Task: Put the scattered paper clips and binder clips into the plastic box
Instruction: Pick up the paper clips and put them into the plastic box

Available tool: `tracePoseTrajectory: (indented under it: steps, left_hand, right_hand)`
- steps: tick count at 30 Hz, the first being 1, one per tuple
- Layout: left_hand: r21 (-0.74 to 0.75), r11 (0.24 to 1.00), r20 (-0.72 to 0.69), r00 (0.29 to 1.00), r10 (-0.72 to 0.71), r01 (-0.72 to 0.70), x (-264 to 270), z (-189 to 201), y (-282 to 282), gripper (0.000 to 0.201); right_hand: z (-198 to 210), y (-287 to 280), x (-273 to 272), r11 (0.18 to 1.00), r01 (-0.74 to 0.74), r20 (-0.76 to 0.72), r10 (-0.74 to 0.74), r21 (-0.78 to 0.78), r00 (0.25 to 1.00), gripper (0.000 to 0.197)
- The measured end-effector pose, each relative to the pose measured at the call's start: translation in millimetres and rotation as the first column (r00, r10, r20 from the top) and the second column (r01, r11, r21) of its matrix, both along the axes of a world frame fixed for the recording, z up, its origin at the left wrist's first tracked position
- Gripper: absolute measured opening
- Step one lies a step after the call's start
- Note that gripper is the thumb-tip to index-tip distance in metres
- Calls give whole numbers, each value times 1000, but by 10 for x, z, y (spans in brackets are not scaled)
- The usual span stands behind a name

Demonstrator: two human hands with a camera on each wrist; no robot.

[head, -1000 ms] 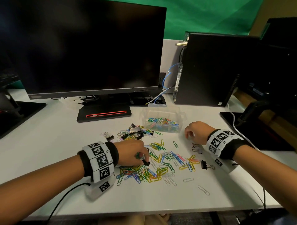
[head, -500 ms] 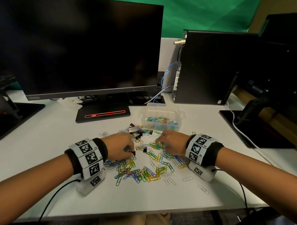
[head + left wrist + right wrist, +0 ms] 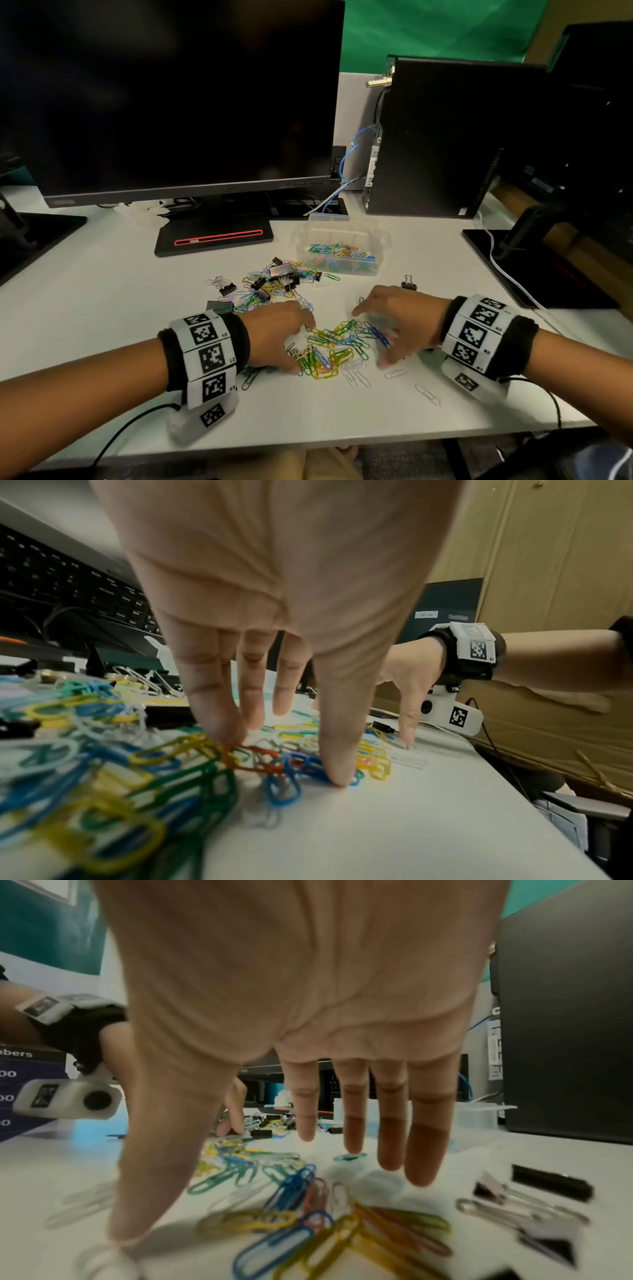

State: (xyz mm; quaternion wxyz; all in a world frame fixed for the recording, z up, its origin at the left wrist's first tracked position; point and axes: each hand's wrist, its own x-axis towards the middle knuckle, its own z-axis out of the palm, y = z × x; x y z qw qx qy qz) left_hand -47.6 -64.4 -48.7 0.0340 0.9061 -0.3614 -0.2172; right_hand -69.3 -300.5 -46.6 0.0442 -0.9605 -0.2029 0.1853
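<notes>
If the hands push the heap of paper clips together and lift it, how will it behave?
The paper clips lie loose and tangled, so some would probably lift in linked clumps. They are thin and flat on the table, so likely several slip out under the fingers.

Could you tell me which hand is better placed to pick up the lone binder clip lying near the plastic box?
Right. The right hand lies just beside that binder clip; the left hand is across the paper clips.
</notes>
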Motion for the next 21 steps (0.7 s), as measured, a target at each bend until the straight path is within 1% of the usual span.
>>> tracePoseTrajectory:
  steps: [2, 3, 5, 9, 12, 14, 17, 18, 19, 21]
  left_hand:
    - [-21, 1000, -2, 1000, 3, -3, -10, -7, -40, 67]
    - [-28, 1000, -6, 1000, 5, -6, -14, -16, -62, 69]
    - [-35, 999, -10, 1000, 7, -7, -15, -39, -127, 70]
    - [-28, 1000, -13, 1000, -7, 6, -16, -64, -328, 64]
    - [-57, 998, -16, 1000, -7, 6, -2, -69, -461, 59]
    - [-79, 997, -29, 999, 18, -21, 24, -90, -500, 65]
    - [-87, 995, -37, 998, 42, -45, 49, -128, -506, 82]
    - [-88, 995, -36, 998, 46, -49, 53, -142, -505, 84]
    - [-91, 994, -35, 998, 52, -55, 54, -153, -508, 82]
    - [-95, 993, -26, 998, 60, -63, 62, -166, -525, 72]
  right_hand:
    - [-17, -70, -29, 998, 40, -42, -42, -44, 998, 94]
    - [-29, -92, -32, 997, 58, -62, -61, -51, 996, 97]
    - [-59, -103, -25, 996, 83, -79, -85, -36, 993, 98]
    - [-76, 20, -14, 995, 94, -62, -93, 15, 994, 84]
    - [-100, 132, 18, 992, 95, -43, -92, 81, 995, 74]
    - [-124, 175, 52, 989, 107, -24, -105, 100, 994, 69]
    - [-142, 213, 98, 983, 137, -11, -137, 123, 991, 62]
    - [-142, 222, 111, 981, 142, -16, -141, 131, 990, 58]
    - [-138, 227, 120, 980, 144, -26, -141, 140, 990, 54]
    - [-139, 227, 137, 976, 152, -56, -145, 158, 988, 47]
